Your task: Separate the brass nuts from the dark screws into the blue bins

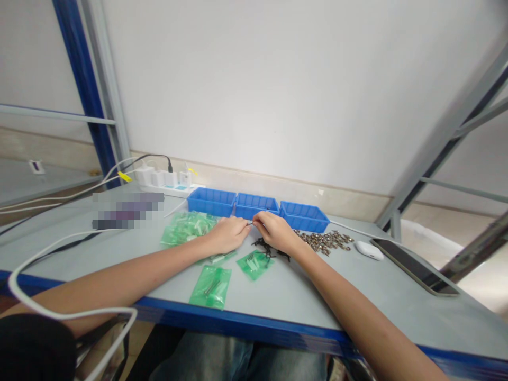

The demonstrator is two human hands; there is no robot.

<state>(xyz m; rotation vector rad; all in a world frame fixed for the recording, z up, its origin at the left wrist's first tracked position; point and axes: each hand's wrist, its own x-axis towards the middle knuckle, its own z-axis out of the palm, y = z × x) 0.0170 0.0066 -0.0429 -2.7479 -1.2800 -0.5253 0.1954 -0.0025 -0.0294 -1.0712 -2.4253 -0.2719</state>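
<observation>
My left hand (pixel 228 235) and my right hand (pixel 273 230) meet above the middle of the table, fingertips pinched close together. A small, thin dark piece (pixel 250 224) shows between them; its kind is too small to tell. Under my right hand lies a pile of small black parts (pixel 262 245). Just in front are a green plastic bag (pixel 254 264) with metal pins in it and another green bag (pixel 211 286) with long metal pieces. Beside my left hand is a heap of filled green bags (pixel 184 228).
Blue bins (pixel 305 217) stand in a row at the back. Right of my hand lie small metal parts (pixel 327 241), a white earphone case (pixel 369 250) and a phone (pixel 413 264). A power strip (pixel 169 189) is at the back left; a white cable (pixel 75 315) crosses my left arm.
</observation>
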